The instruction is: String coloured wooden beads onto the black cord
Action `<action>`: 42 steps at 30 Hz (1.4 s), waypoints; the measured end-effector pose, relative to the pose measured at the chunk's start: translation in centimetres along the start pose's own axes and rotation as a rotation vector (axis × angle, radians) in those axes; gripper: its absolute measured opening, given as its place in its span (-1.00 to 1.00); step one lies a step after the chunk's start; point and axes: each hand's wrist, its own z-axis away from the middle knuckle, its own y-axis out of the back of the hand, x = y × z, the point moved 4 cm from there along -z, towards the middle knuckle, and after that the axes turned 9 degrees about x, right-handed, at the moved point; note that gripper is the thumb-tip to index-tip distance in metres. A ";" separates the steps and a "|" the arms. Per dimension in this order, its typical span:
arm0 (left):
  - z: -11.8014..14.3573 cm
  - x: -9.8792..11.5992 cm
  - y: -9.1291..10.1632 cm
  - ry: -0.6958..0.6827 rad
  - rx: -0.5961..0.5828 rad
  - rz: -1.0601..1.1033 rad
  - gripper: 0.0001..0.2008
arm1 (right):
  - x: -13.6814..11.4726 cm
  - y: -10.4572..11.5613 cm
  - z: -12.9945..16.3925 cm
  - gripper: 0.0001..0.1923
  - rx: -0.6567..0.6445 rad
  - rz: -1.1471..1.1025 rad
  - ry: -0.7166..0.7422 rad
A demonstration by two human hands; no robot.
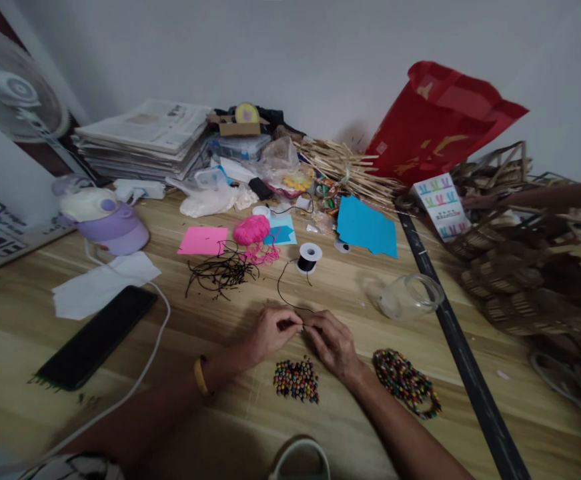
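A curved white rim (300,453) sits at the bottom edge, nearest the camera, its nature unclear. Far left of the fingers lies a flat black phone (97,337) on the pale wooden table (220,427), with a white cable (135,380) curving past it. The left hand (270,331), a yellow band (201,375) on its wrist, pinches a thin black cord (285,293) between thumb and forefinger. Just below the fingers lies a small heap of multicoloured round beads (297,380). The right hand (333,341) meets the left fingertip to fingertip, pinched on the same cord; whether a bead sits between them is too small to tell. The cord loops away beyond the fingers to a white spool of black thread (309,257). Right of the fingers lies a coiled multicoloured beaded strand (407,382), and beyond it a clear glass jar (410,297) on its side.
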 end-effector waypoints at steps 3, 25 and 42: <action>0.2 0.3 0.0 -0.025 0.016 -0.039 -0.89 | 0.0 -0.1 0.1 -0.86 -0.017 0.010 0.006; 0.7 1.0 0.0 -0.167 0.058 -0.138 -0.88 | 0.6 -0.8 -0.1 -0.87 -0.128 -0.087 -0.196; -0.3 0.4 0.2 0.108 -0.128 0.109 -0.86 | 1.4 -0.7 -0.3 -0.82 -0.138 -0.268 -0.421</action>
